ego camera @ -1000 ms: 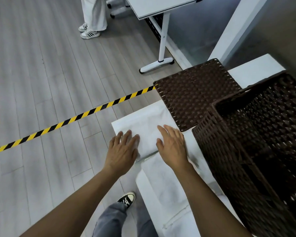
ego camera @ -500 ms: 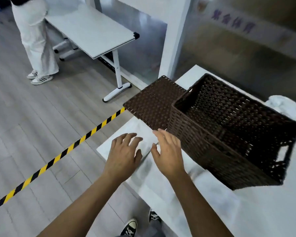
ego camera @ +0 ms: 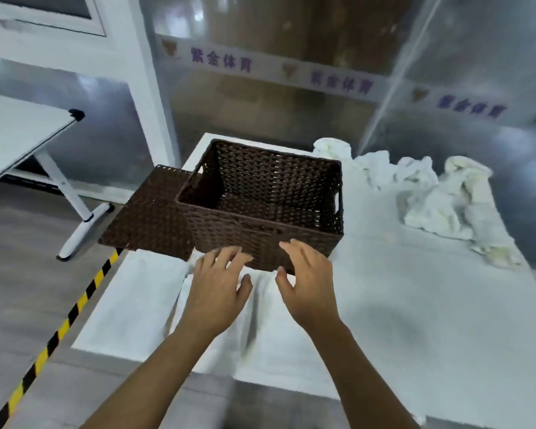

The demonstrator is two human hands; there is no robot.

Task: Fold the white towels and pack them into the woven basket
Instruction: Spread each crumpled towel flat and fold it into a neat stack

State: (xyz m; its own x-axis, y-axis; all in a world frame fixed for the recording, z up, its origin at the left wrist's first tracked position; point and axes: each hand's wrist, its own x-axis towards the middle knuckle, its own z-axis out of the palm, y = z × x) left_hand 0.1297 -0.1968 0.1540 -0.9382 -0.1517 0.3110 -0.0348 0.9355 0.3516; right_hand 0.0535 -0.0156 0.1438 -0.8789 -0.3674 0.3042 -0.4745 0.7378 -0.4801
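Head view: both hands have come up off the folded towel [ego camera: 260,308] they were pressing flat a second ago. The left hand [ego camera: 218,292] now hovers with fingers spread and loosely bent, holding nothing; the right hand [ego camera: 310,283] is likewise open, its fingers relaxed and apart, just before the near wall of the basket [ego camera: 260,209]. The towel lies on the counter [ego camera: 399,320] under and between the hands, touching the basket's near side or just short of it; blur hides which. The view has also swung up, so the basket's inside shows, with no towel in it, and its lid [ego camera: 149,218] lies flat beside it on the left. A heap of unfolded towels [ego camera: 440,199] waits well apart at the far right. Judging from this, the fold looks finished and the packing has not begun.
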